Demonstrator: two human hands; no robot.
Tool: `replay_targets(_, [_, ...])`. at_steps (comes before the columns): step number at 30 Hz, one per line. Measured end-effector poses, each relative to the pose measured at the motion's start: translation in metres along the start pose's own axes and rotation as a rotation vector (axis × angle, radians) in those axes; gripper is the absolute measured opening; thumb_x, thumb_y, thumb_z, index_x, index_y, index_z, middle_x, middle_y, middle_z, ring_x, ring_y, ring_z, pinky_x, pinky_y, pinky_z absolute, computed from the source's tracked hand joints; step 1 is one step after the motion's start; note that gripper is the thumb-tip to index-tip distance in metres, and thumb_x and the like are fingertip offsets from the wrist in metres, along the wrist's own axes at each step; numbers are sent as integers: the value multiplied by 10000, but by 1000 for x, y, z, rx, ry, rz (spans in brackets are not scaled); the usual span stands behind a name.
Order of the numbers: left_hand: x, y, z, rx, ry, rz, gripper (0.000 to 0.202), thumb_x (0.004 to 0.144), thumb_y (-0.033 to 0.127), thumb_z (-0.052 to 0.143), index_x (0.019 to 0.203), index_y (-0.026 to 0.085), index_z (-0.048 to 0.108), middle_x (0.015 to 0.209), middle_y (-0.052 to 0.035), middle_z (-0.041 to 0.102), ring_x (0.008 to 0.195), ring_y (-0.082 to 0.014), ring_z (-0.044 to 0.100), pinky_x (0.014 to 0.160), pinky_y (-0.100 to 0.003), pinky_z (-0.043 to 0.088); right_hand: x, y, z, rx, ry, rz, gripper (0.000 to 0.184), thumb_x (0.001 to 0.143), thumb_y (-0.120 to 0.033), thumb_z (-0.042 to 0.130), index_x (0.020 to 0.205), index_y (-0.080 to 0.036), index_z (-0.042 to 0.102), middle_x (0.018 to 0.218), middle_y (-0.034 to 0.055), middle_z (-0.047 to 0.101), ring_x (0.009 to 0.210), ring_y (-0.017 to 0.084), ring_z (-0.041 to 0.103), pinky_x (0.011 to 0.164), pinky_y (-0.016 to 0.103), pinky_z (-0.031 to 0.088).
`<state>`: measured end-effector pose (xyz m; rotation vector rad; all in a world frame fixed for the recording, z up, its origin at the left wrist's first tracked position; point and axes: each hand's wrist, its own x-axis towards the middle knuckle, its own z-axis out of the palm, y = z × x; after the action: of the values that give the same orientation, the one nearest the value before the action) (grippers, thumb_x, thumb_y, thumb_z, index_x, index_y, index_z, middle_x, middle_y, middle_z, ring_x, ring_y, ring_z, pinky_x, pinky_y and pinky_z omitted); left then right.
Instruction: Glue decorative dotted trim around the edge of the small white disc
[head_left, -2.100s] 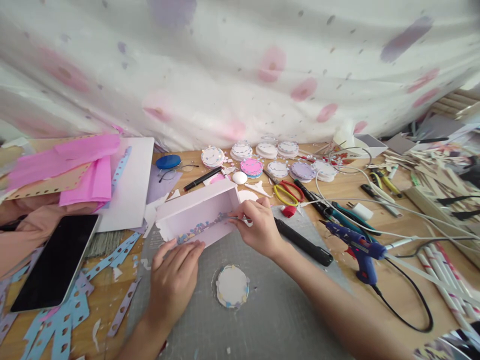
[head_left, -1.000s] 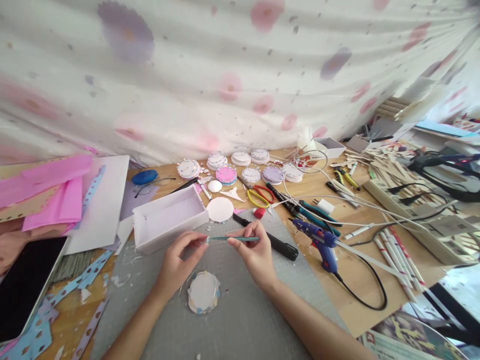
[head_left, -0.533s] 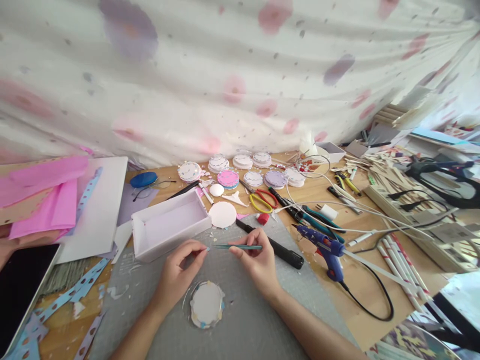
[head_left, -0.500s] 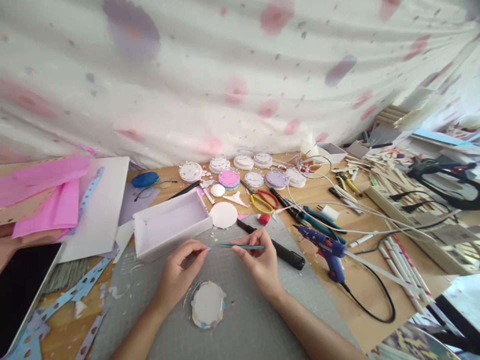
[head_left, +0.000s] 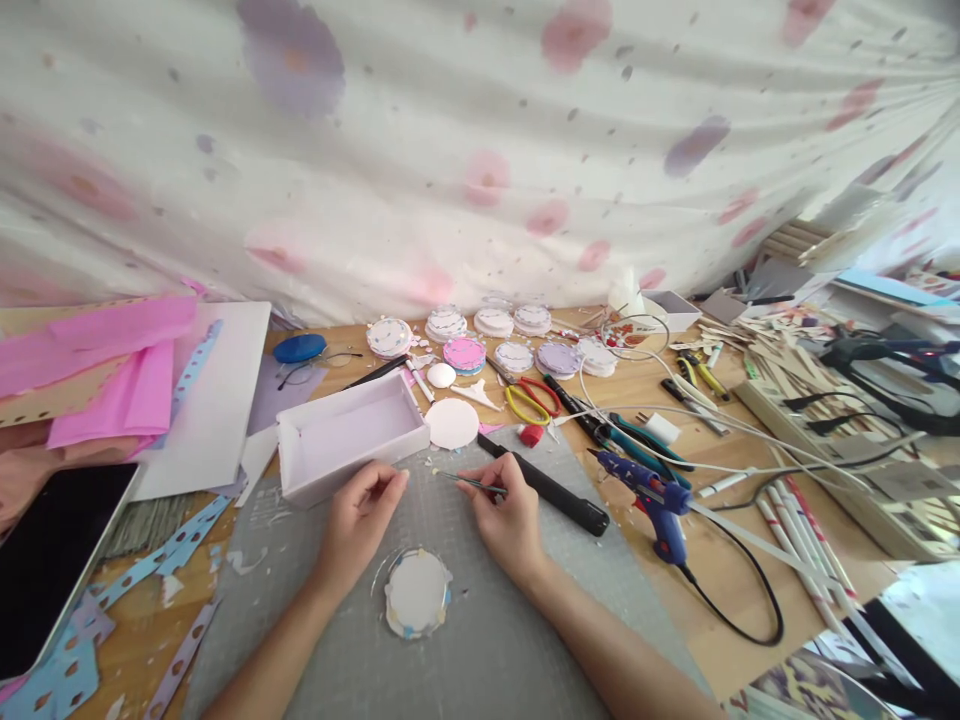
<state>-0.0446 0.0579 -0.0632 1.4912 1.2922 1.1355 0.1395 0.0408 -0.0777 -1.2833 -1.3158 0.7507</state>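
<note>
My right hand (head_left: 508, 510) is closed around a pair of thin dark tweezers (head_left: 472, 482), whose tips point left. A tiny pale yellow bit shows at or just behind those tips. Across a small gap, my left hand (head_left: 365, 515) has thumb and forefinger pinched together; what they hold, if anything, is too small to make out. Below and between both hands, a round white disc (head_left: 417, 594) with small blue and cream pieces round its edge lies on the grey cutting mat (head_left: 480, 660). Neither hand touches the disc.
A white open box (head_left: 352, 435) stands behind my left hand. Further back are several decorated discs (head_left: 464, 354) and scissors (head_left: 536, 400). On the right lie a black tool (head_left: 562, 492), a blue glue gun (head_left: 645, 500) and its cord. A phone (head_left: 56, 560) is at left.
My right hand has moved the tweezers slightly away from me and tilted them, tips up-left. My left hand has shifted a little away too. The whole view has shifted slightly.
</note>
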Motion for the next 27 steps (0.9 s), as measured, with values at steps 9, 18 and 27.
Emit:
replay_targets(9, [1,2,2,29,-56,27,174,877,336,556,819,194,639,824,-6,630,812,-148,567,726,-220,435,-1,-14,-9,254,49,69,355,775,-234,721,745,-239,367,782,9,687,833,213,699,667,298,478])
replay_targets(18, [-4,-3,-1,14,-170,50,126,856,287,588,829,189,664,858,-34,648,815,-161,590,718,-244,461,-10,-20,-7,256,-15,14,344,783,-218,718,742,-240,377,768,10,684,799,211,706,648,301,490])
replay_targets(27, [-2,7,0,39,-191,70,179,877,305,565,805,177,669,819,-45,649,793,-167,593,698,-254,456,-8,-21,-9,314,-15,51,352,777,-250,731,765,-242,379,786,14,682,828,218,707,706,340,525])
